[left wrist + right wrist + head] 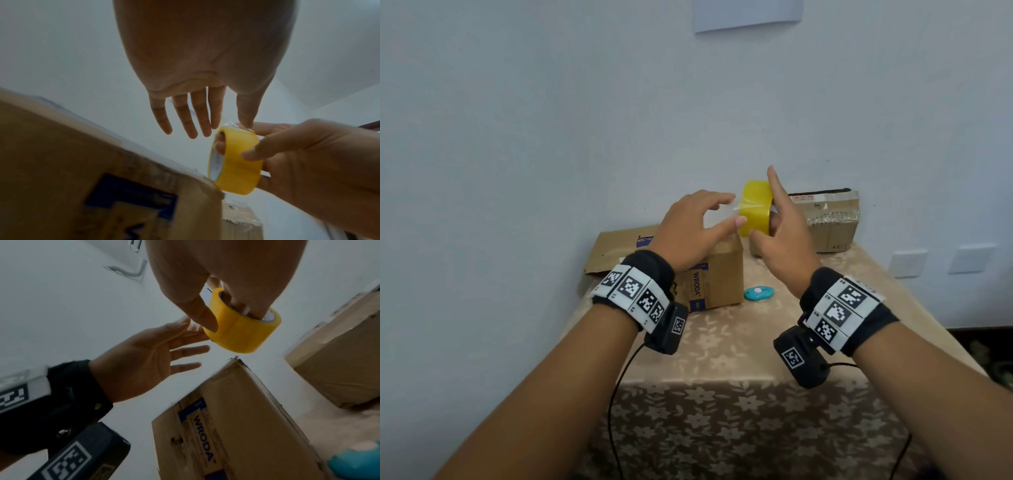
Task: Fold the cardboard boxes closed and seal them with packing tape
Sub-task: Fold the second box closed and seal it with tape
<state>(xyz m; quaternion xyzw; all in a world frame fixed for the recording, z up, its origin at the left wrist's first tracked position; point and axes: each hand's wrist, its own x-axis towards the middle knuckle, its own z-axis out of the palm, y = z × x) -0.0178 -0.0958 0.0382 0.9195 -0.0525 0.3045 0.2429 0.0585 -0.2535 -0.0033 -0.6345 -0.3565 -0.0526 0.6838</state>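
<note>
My right hand [774, 219] holds a yellow tape roll [756, 212] upright in the air, fingers through its core and thumb on the outer face [242, 332]. Its forefinger points up. My left hand [734, 209] reaches in from the left with straight, spread fingers. Its thumb and forefinger touch the clear loose end lifting off the roll [238, 162], without closing on it. Under the left hand stands a small brown box [719, 277] printed WRODA, its top closed [246, 418]. A second, taped box [828, 222] sits at the back right against the wall.
A flattened cardboard piece [616, 250] lies behind the WRODA box at the left. A small teal object [758, 293] rests on the floral tablecloth [722, 342] just right of that box. The white wall is close behind. Cables hang from both wrists.
</note>
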